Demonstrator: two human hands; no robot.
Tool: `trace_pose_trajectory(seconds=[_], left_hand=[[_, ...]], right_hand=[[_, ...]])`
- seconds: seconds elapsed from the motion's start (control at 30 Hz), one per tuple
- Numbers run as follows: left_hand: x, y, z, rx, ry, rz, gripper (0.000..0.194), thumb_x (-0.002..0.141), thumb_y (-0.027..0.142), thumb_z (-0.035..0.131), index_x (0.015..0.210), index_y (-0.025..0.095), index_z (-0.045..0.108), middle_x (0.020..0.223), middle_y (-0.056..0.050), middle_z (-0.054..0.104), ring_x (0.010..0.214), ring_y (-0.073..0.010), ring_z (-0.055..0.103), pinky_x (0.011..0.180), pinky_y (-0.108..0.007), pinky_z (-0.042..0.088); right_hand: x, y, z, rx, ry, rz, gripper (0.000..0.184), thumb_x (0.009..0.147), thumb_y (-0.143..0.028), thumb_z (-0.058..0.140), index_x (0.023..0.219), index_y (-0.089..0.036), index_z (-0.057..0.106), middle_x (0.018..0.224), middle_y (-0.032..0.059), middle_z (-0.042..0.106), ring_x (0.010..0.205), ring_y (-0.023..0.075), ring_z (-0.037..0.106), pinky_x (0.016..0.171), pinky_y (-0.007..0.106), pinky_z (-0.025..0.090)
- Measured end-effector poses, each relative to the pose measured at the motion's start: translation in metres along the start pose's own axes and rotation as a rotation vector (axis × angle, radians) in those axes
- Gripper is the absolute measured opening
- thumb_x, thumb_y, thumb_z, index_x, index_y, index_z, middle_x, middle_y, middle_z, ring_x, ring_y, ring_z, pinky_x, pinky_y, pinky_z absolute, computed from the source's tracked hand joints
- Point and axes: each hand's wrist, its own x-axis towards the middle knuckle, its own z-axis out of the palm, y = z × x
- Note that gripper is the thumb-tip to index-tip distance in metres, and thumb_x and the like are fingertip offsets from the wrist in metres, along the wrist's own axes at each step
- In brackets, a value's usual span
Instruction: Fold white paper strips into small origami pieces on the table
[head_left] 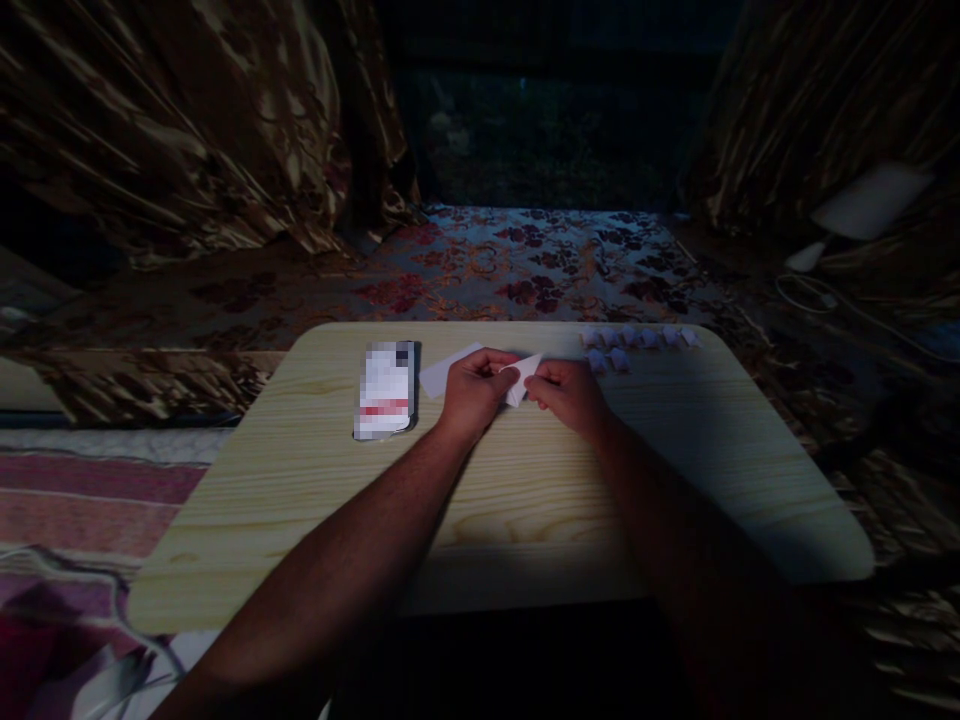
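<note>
A folded piece of white paper (pixel 517 387) with a pointed upper corner is held between my two hands above the table. My left hand (pixel 478 385) pinches its left side between thumb and fingers. On the other side, my right hand (pixel 568 392) grips the paper's right edge, its fingers curled in. Partly behind my left hand lies a flat white paper sheet (pixel 442 372). Several small folded paper pieces (pixel 630 338) sit in two rows beyond my right hand.
A pale wood-grain table (pixel 300 530) spans the front. On its left lies a phone-shaped white item (pixel 386 390), partly blurred out. Behind is a ledge with flowered cloth (pixel 465 265), between shiny curtains (pixel 285 120). A white lamp (pixel 870 203) with a cord stands at the right.
</note>
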Motion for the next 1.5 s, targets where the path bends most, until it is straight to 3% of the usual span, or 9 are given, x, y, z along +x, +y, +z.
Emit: trace_pose_trajectory(seconds=[1.5], left_hand=[[0.0005,0.0036,-0.0007,0.011,0.057,0.035,0.019,0.061,0.02,0.079,0.079,0.016,0.074,0.064,0.001,0.068,0.053,-0.0089,0.055,0.053,-0.021,0.042]], right_hand=[[-0.0029,-0.0045,0.0038,-0.039,-0.145,0.021,0.016,0.075,-0.025,0.059,0.062,-0.017,0.061,0.05,-0.0028,0.057,0.046,0.0096,0.051,0.047,0.022,0.034]])
